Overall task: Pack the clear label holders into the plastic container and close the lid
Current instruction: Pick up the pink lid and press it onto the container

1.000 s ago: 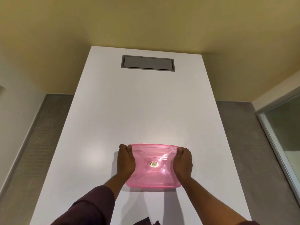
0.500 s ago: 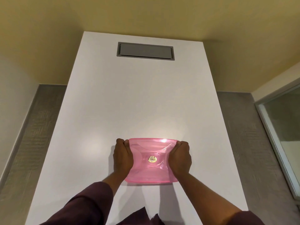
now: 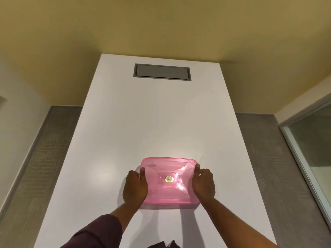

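Note:
A pink translucent plastic container sits on the white table near its front edge, with its pink lid on top and a small gold sticker in the lid's middle. My left hand grips the container's left side, thumb on the lid. My right hand grips the right side, thumb on the lid's edge. No clear label holders are visible; the pink lid hides whatever lies inside.
A grey rectangular hatch is set into the table's far end. Grey floor runs along both sides of the table. A glass panel with a pale frame stands at the right. Yellow wall lies behind.
Both hands stay on the container's sides. The right hand has slid outward, leaving only the thumb on the lid. The camera has tilted, so the scene sits lower in view.

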A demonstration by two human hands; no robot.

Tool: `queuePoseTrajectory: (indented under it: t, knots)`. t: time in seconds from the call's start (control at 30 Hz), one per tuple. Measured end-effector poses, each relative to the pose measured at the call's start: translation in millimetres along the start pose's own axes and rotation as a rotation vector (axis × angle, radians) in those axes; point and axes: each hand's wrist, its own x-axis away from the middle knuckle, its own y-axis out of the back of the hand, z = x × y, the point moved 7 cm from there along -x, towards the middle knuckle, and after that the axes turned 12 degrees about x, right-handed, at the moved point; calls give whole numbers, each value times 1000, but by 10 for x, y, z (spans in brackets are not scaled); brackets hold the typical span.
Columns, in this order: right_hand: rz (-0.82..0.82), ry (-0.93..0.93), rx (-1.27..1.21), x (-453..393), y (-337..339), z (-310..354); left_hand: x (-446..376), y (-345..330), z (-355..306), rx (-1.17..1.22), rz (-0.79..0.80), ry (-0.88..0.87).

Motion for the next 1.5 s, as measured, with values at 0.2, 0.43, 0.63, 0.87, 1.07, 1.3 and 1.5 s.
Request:
queuePoseTrajectory:
  t: [0.2,0.43,0.63,0.87,1.07,1.3,1.5]
  knots:
    - [-10,-63,76,247,-95,-124,187,19,74,-22,-67,65]
    - [-118,-36,105,250,-53,-123,183,-38,54,35,-102,-48]
    - [-135,-41,127,293,-95,-142,240,7,142,99,-121,-119]
    - [-146,-51,133,284,-104,-122,175,-28,126,92,-106,-146]
    - [-148,-40,106,244,-109,-116,136,-43,91,49,-89,-141]
    - [-83,-29,29,220,-177,-206,85,-69,131,-24,18,-59]
    - [-86,5,-27,34,-83,89,-132,-23,-115,57,-1,-88]
